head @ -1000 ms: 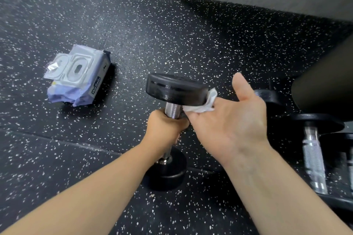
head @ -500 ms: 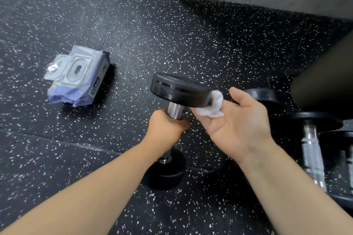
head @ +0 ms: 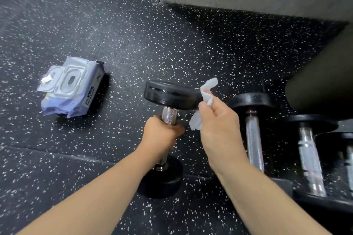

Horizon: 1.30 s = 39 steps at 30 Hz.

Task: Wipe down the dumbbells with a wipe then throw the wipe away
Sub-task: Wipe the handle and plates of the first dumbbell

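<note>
Speckled gym floor (head: 133, 34), dumbbell (head: 172, 94) upended at centre, left grip (head: 160, 133) curled round its handle, right grip (head: 219, 120) pinching the wipe (head: 208, 89) at the top plate's 3 o'clock edge, so I'd guess mid-wipe, with the other dumbbells (head: 254, 135) at 3 o'clock plus binning left.

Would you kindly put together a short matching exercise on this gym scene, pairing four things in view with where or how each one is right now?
Column one
1. wipe
2. dumbbell
3. pack of wipes
4. left hand

Column two
A. stands on end, one black head up
B. grips the dumbbell's bar
C. pinched in the right hand, beside the top head
D. lies on the speckled floor, far left

Right pairs: 1-C, 2-A, 3-D, 4-B.
</note>
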Each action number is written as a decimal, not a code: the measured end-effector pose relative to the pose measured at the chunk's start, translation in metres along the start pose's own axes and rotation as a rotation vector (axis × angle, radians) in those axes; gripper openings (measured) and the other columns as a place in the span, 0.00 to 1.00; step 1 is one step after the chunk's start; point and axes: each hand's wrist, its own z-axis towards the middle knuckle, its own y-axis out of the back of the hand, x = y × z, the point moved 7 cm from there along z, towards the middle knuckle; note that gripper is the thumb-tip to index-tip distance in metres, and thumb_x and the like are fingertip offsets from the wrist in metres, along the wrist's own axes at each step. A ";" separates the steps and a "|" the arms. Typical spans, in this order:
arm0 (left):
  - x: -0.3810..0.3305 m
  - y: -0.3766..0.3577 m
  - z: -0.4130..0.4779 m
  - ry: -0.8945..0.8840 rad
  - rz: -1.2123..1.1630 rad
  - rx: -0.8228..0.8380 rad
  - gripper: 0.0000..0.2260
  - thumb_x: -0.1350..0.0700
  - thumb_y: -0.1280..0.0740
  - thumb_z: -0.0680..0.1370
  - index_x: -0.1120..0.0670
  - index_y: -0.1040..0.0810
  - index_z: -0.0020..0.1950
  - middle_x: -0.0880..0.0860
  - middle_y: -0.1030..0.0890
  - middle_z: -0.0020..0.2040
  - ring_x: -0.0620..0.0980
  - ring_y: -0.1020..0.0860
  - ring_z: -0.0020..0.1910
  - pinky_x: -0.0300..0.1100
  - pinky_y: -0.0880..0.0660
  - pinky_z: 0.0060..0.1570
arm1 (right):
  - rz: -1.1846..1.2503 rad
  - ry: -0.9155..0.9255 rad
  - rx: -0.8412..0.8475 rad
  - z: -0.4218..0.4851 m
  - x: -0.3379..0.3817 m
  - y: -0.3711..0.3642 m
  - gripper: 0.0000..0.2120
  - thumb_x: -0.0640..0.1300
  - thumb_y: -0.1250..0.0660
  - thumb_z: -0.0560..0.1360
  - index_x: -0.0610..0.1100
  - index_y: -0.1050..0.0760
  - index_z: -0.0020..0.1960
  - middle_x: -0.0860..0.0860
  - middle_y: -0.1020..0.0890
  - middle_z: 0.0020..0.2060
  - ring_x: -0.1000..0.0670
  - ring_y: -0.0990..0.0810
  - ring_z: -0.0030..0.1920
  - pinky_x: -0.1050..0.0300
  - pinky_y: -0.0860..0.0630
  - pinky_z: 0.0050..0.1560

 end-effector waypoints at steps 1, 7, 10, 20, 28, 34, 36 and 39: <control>-0.001 -0.001 -0.001 -0.008 0.006 -0.003 0.12 0.67 0.32 0.70 0.57 0.32 0.30 0.54 0.34 0.22 0.48 0.38 0.19 0.36 0.39 0.21 | -0.050 0.062 -0.033 -0.005 0.003 -0.001 0.12 0.40 0.43 0.81 0.43 0.21 0.51 0.52 0.17 0.36 0.58 0.26 0.33 0.63 0.27 0.38; -0.001 -0.005 -0.006 -0.010 -0.008 0.046 0.13 0.69 0.33 0.69 0.58 0.34 0.31 0.55 0.36 0.25 0.48 0.40 0.22 0.41 0.41 0.26 | 0.216 -0.026 -0.046 0.015 -0.005 -0.009 0.12 0.37 0.45 0.79 0.41 0.25 0.43 0.51 0.25 0.38 0.57 0.28 0.38 0.61 0.29 0.44; 0.003 -0.003 -0.004 0.021 -0.050 0.021 0.13 0.66 0.31 0.66 0.58 0.35 0.30 0.54 0.36 0.26 0.48 0.39 0.22 0.40 0.41 0.26 | 0.583 -0.320 0.133 0.041 -0.021 -0.019 0.20 0.47 0.47 0.83 0.36 0.22 0.57 0.47 0.19 0.43 0.52 0.21 0.39 0.59 0.25 0.41; 0.000 0.003 0.001 -0.039 0.013 -0.017 0.11 0.62 0.26 0.68 0.61 0.28 0.32 0.56 0.30 0.26 0.51 0.35 0.27 0.43 0.35 0.27 | 0.207 -0.079 0.155 -0.007 -0.003 -0.030 0.12 0.47 0.48 0.83 0.47 0.30 0.46 0.59 0.26 0.35 0.63 0.26 0.36 0.69 0.28 0.42; 0.004 0.001 0.003 0.003 0.095 -0.052 0.13 0.63 0.30 0.67 0.54 0.33 0.29 0.51 0.33 0.24 0.49 0.37 0.27 0.44 0.37 0.29 | 0.060 0.258 -0.249 -0.014 -0.012 -0.001 0.17 0.41 0.35 0.77 0.46 0.25 0.66 0.45 0.21 0.63 0.52 0.23 0.62 0.39 0.28 0.65; 0.002 -0.003 0.002 0.008 0.058 -0.015 0.11 0.62 0.31 0.65 0.55 0.33 0.29 0.53 0.34 0.24 0.51 0.37 0.27 0.46 0.37 0.29 | 0.092 0.285 -0.354 -0.004 -0.002 0.008 0.14 0.31 0.32 0.75 0.47 0.19 0.54 0.48 0.18 0.53 0.59 0.20 0.53 0.59 0.22 0.57; 0.002 -0.003 0.003 -0.019 0.055 -0.018 0.13 0.64 0.31 0.67 0.54 0.33 0.28 0.54 0.34 0.24 0.50 0.37 0.27 0.45 0.37 0.29 | 0.083 0.341 -0.365 -0.010 0.003 0.003 0.13 0.32 0.32 0.75 0.48 0.20 0.54 0.52 0.22 0.50 0.65 0.22 0.49 0.70 0.26 0.53; 0.002 -0.002 0.002 -0.037 0.037 -0.014 0.14 0.65 0.30 0.68 0.54 0.32 0.28 0.53 0.32 0.24 0.49 0.36 0.27 0.43 0.37 0.29 | 0.039 0.396 -0.341 -0.015 0.002 -0.003 0.14 0.33 0.34 0.77 0.47 0.21 0.58 0.56 0.23 0.51 0.65 0.23 0.52 0.71 0.29 0.55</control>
